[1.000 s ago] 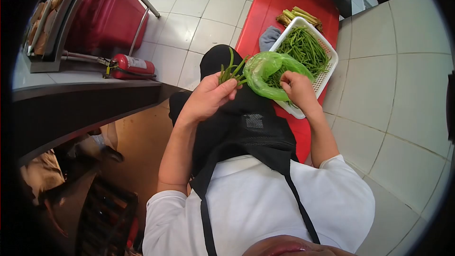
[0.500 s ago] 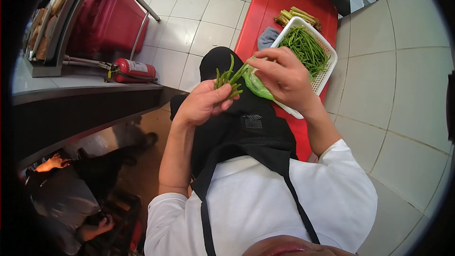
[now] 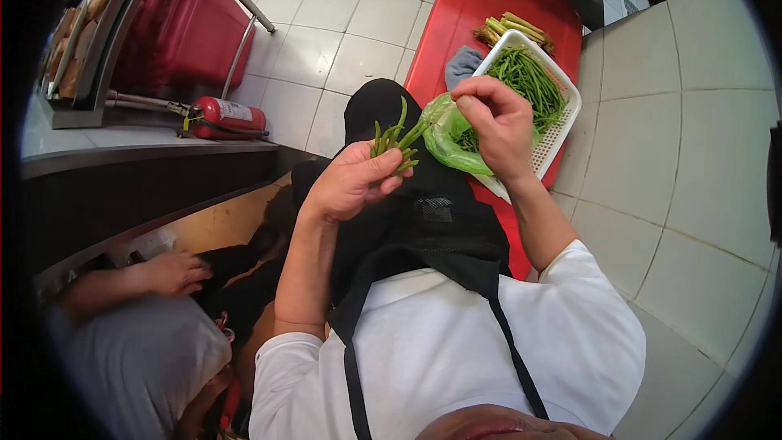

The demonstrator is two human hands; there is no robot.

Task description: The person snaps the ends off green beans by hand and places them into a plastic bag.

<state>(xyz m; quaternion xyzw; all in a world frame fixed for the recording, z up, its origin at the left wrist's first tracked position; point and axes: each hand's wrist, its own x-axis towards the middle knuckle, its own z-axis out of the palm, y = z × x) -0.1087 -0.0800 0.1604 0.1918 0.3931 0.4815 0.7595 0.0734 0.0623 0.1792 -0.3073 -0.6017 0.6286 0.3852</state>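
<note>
I see both hands at work in front of the black apron [image 3: 399,208], apart from each other. The left hand [image 3: 346,183] is closed around a small bunch of green beans [image 3: 393,140], thumb across them, the tips fanning out to the far side and right. The right hand [image 3: 503,130] is raised over a green plastic bag [image 3: 452,155], thumb and forefinger brought together — from here I can't tell whether anything is pinched between them.

The bag lies over the near left part of a white basket [image 3: 560,130], and more long beans [image 3: 525,77] fill the basket's far part. I have the basket on a red surface [image 3: 448,20], with a grey cloth [image 3: 464,65] just left of it and pale stalks [image 3: 521,27] beyond. At near left, a co-worker's hand [image 3: 175,273] shows beside a grey shirt [image 3: 155,367] — well apart from the beans.
</note>
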